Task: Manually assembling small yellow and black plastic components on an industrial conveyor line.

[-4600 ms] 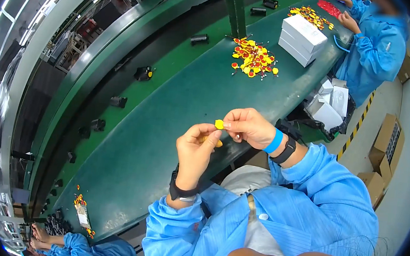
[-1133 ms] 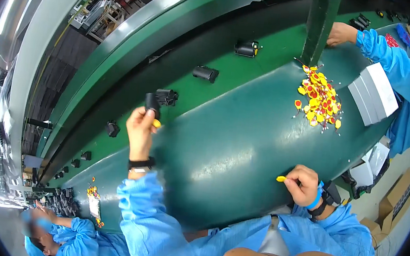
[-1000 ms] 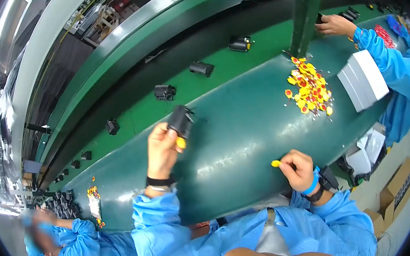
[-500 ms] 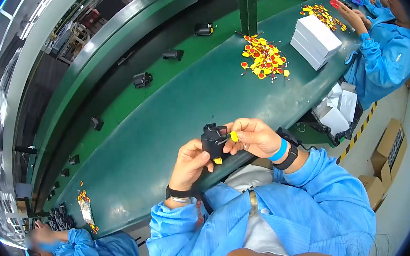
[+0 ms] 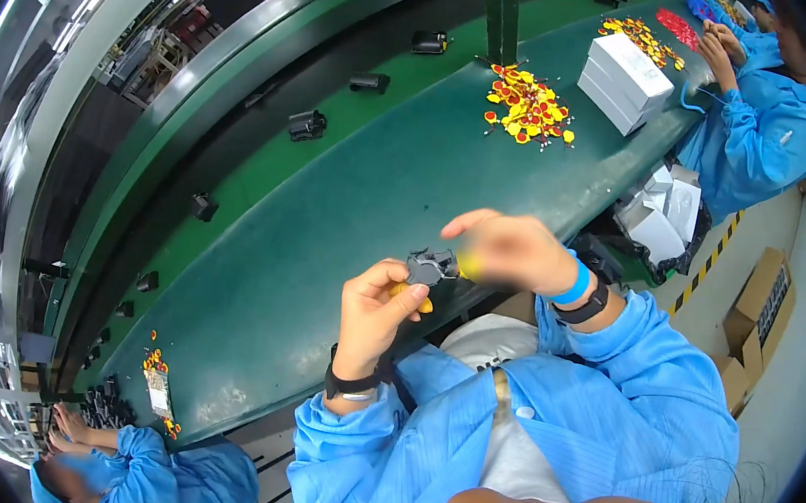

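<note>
My left hand (image 5: pixel 372 309) is closed around a black plastic housing (image 5: pixel 429 267), its end tilted up to view above the green bench. A yellow piece (image 5: pixel 426 305) shows at the lower side of the housing, by my left thumb. Just right of the housing, my right hand (image 5: pixel 528 255) pinches another yellow piece (image 5: pixel 466 264), with the index finger stretched out above. Blur covers these right fingertips, so the exact grip and whether the piece touches the housing are unclear.
A heap of yellow-and-red pieces (image 5: pixel 526 107) lies ahead on the bench (image 5: pixel 322 273), beside stacked white boxes (image 5: pixel 622 83). Black housings (image 5: pixel 306 125) sit along the green conveyor (image 5: pixel 245 161). A green post (image 5: pixel 498 16) rises beyond. Co-workers in blue sit far right and lower left.
My left hand has turned the housing so its end now faces up. My right hand has shifted slightly right and up, its index finger extended. Housings on the conveyor have moved.
</note>
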`<act>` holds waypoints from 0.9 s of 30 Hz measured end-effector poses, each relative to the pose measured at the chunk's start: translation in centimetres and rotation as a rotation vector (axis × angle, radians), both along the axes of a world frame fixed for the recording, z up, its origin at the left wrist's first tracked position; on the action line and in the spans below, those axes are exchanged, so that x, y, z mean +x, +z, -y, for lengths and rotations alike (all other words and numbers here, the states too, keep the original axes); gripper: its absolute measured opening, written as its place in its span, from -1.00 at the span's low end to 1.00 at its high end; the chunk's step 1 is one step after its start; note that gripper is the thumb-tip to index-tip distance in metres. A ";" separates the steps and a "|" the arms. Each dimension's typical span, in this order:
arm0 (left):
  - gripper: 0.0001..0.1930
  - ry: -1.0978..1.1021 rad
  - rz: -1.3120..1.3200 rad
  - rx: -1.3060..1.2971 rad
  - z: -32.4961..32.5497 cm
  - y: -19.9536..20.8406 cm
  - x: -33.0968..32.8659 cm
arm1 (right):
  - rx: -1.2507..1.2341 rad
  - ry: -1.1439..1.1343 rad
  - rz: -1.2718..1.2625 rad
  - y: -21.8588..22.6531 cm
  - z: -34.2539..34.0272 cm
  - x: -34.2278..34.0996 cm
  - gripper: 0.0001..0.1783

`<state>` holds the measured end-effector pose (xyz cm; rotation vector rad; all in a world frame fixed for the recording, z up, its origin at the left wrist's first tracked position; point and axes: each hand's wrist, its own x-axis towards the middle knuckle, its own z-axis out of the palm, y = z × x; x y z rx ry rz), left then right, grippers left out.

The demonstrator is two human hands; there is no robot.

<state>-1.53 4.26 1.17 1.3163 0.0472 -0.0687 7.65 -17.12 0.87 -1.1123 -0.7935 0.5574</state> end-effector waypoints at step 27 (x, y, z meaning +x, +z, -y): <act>-0.82 0.326 0.473 0.658 3.2 0.9 -0.7 | -0.235 -0.254 -0.146 0.2 -1.9 -2.7 -0.84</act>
